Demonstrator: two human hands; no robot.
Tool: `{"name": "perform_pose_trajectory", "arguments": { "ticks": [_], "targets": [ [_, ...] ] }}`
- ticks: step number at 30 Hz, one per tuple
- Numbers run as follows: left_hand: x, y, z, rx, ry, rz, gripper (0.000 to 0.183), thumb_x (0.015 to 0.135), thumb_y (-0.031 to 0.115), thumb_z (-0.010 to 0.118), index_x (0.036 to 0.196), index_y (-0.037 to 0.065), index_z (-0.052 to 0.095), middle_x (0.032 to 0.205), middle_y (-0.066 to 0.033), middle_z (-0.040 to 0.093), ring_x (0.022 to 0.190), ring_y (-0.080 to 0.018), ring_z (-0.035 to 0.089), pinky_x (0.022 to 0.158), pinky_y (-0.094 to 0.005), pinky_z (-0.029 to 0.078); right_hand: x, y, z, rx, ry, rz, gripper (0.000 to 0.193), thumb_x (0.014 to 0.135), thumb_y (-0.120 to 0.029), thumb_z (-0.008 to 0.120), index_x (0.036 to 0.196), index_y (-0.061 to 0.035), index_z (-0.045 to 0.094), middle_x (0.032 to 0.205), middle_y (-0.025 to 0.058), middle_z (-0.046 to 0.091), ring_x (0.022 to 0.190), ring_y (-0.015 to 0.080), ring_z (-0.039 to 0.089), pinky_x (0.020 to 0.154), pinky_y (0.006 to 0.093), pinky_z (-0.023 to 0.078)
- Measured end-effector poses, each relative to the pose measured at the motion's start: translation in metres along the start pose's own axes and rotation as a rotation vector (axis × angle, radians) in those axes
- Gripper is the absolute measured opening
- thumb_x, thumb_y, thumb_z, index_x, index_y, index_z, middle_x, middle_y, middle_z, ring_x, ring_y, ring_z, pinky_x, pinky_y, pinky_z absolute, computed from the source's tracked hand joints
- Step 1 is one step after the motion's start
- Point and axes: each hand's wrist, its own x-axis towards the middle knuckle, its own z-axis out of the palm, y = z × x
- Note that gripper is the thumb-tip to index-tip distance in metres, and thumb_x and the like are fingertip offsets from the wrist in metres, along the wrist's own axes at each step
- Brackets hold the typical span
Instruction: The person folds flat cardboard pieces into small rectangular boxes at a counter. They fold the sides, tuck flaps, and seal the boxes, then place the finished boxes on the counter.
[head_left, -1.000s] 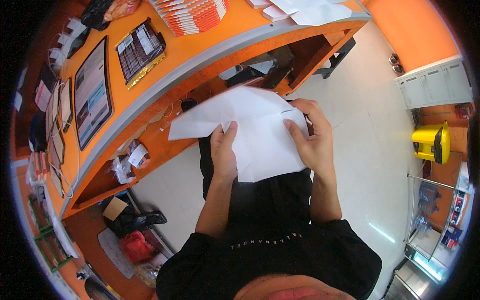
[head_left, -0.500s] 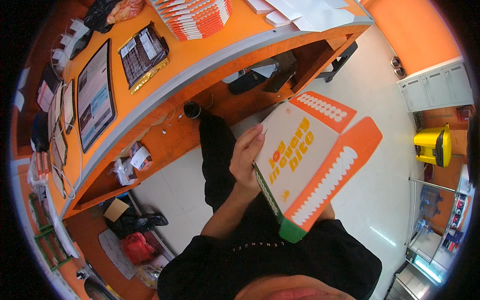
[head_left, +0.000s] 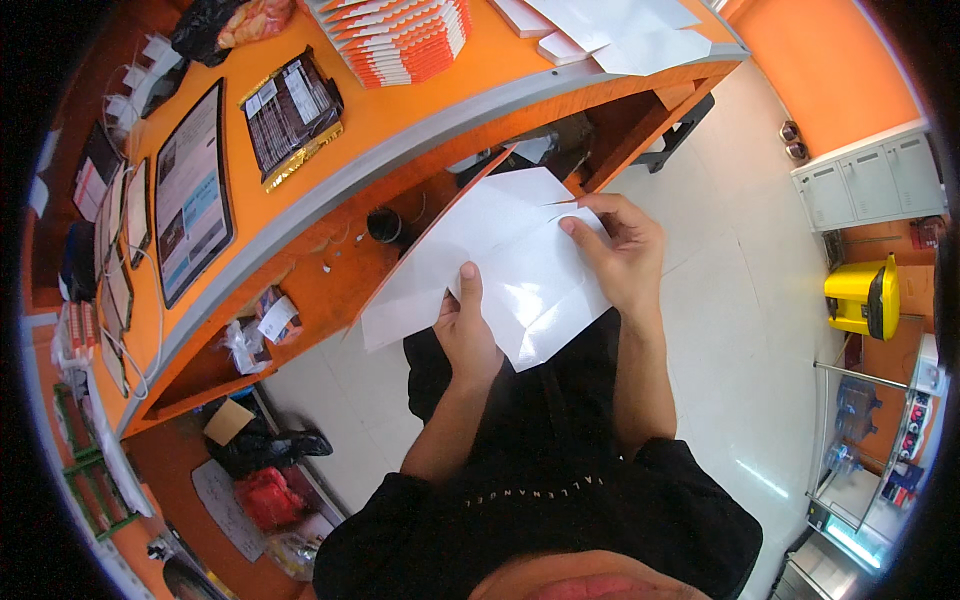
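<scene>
I hold a flat, unfolded white cardboard box blank (head_left: pixel 500 265) in front of my waist, plain inner side up. My left hand (head_left: pixel 468 335) grips its near edge, thumb pressed on top; my right hand (head_left: pixel 622 250) clamps the right flap, thumb on the crease. The panels look only partly bent, so I judge the folding barely begun, with no walls standing yet. Just beyond my hands the curved orange counter (head_left: pixel 400 130) edge crowds the blank's far corner. To my right, open white floor (head_left: pixel 740 300) gives room.
</scene>
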Motion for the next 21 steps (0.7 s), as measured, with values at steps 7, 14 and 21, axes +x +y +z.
{"name": "perform_pose_trajectory", "arguments": {
  "ticks": [7,14,21],
  "targets": [
    [-0.003,-0.005,0.000,0.062,-0.050,0.177,0.053,0.104,0.033,0.058,0.137,-0.007,0.045,0.125,-0.0168,0.060,0.118,-0.0238,0.059,0.102,-0.0378,0.048,0.003,-0.004,0.011,-0.366,-0.050,-0.540,0.022,0.075,0.005,0.075,0.095,0.0005,0.068,0.097,0.0130,0.071,0.095,0.0270,0.067,0.084,0.0367,0.053],
    [0.008,-0.038,-0.018,0.217,-0.204,0.506,0.030,0.098,0.018,0.066,0.119,-0.001,0.056,0.124,-0.0178,0.059,0.119,-0.0237,0.058,0.105,-0.0389,0.046,-0.001,-0.005,0.021,-0.377,0.043,-0.381,0.028,0.072,-0.003,0.080,0.098,-0.0034,0.071,0.096,0.0134,0.072,0.086,0.0317,0.068,0.077,0.0373,0.054],
    [0.008,-0.046,-0.001,0.165,-0.321,0.866,0.051,0.084,0.023,0.084,0.118,-0.003,0.056,0.120,-0.0239,0.061,0.116,-0.0289,0.062,0.101,-0.0392,0.048,-0.007,-0.010,0.022,-0.303,0.114,-0.224,0.024,0.071,-0.004,0.078,0.093,-0.0040,0.071,0.086,0.0122,0.071,0.080,0.0324,0.065,0.072,0.0392,0.052]
  ]
}}
